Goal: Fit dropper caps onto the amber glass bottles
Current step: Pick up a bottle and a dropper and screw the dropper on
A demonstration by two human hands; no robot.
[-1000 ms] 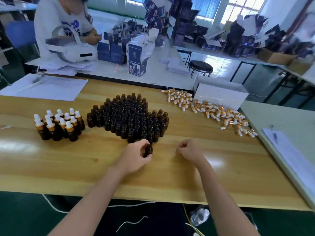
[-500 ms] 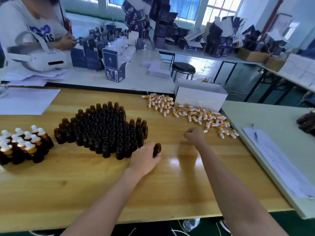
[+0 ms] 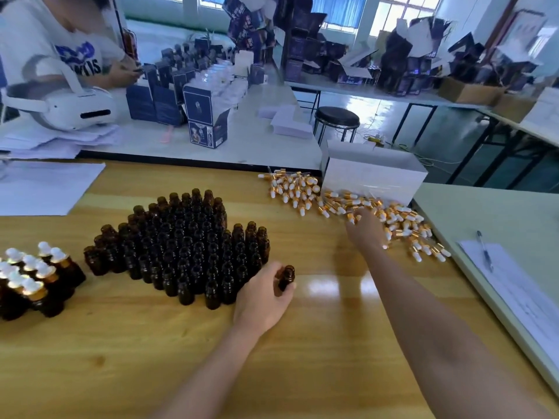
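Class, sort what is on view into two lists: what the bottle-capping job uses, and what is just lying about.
Job: left hand holding one amber bottle; right hand at the dropper caps; uncapped bottles; capped bottles.
Lying about: pen; white headset; black stool; blue cartons.

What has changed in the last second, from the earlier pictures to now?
The right hand moved away from the left hand, forward and right, to the pile of dropper caps; blur hides whether it grips one. The left hand still holds one open bottle. The standing bottles stayed in place.
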